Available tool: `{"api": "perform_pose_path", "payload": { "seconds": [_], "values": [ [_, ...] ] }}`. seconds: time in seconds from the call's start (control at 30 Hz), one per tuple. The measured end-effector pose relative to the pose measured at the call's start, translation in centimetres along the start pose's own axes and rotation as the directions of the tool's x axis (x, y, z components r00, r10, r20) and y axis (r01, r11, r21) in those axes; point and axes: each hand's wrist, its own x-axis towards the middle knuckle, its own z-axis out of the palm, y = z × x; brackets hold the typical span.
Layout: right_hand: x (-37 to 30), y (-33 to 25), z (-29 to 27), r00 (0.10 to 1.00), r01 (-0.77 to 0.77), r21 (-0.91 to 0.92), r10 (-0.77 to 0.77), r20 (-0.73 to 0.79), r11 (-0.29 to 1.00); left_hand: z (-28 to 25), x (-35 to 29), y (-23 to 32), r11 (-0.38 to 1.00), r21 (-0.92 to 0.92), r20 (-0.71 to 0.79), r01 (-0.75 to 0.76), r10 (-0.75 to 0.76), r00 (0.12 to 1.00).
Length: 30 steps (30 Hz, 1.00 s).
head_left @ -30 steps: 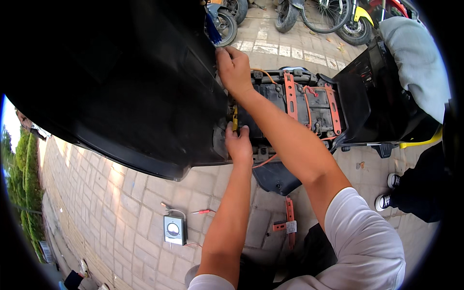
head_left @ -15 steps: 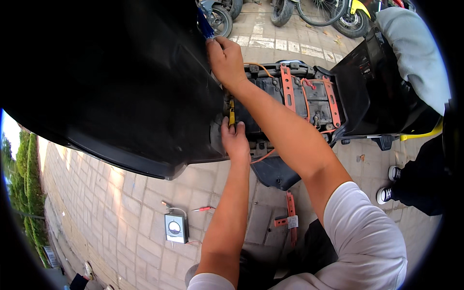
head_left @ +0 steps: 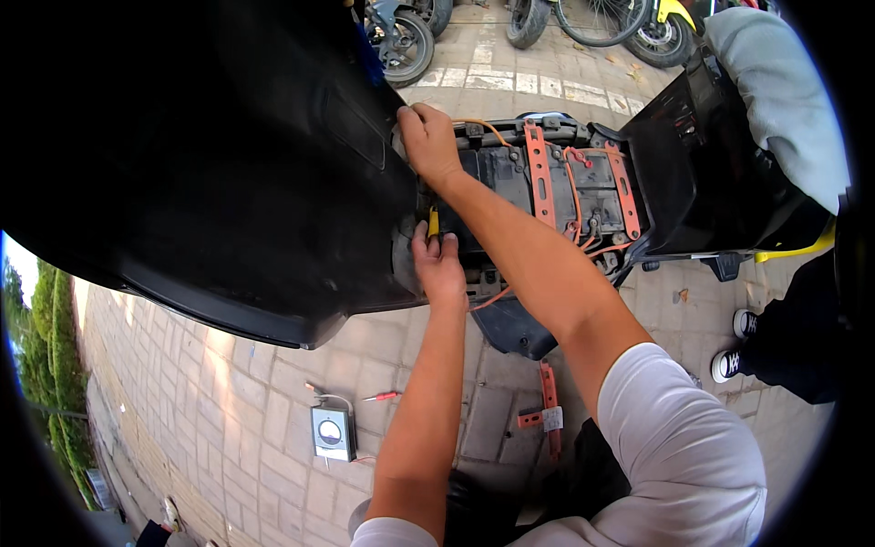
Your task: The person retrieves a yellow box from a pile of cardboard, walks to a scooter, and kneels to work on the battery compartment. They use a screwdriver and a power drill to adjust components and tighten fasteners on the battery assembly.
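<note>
A scooter body lies open before me, with a large black seat or panel (head_left: 237,201) raised at the left. Dark batteries (head_left: 501,173) sit in its compartment, held by red perforated metal straps (head_left: 540,173) and joined by orange cables (head_left: 574,187). My left hand (head_left: 441,264) has its fingertips closed at a small yellow-and-black piece (head_left: 434,219) by the panel's hinge side; its exact kind is unclear. Farther up, my right hand (head_left: 427,141) is closed at the panel's edge, and whatever its fingers hold is hidden.
On the paving stand a meter with a dial (head_left: 332,434), a red probe (head_left: 383,396) and another red metal strap (head_left: 550,410). A person's shoes (head_left: 735,346) are at the right, and a grey cloth (head_left: 775,87) hangs over the scooter. Parked two-wheelers (head_left: 602,18) line the back.
My right hand has come down toward me along the panel's edge, away from the blue thing at the top. My left hand stays at the yellow-and-black piece.
</note>
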Motion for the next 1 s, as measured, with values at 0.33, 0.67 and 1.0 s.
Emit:
{"api": "perform_pose_path", "payload": {
  "seconds": [0.33,0.67,1.0],
  "values": [
    [0.3,-0.9,-0.4,1.0,-0.028,0.038,0.028,0.013,0.999,0.3,-0.2,0.8,1.0,0.009,0.064,0.029,-0.029,0.998],
    [2.8,-4.0,0.6,1.0,0.017,0.17,-0.016,-0.008,0.985,-0.4,0.1,1.3,0.996,0.066,0.106,0.064,-0.071,0.992],
    [1.6,-3.5,1.1,0.999,0.013,0.14,-0.019,0.04,0.99,-0.8,0.5,1.4,0.991,0.121,0.047,0.064,-0.07,0.996]
  ]
}}
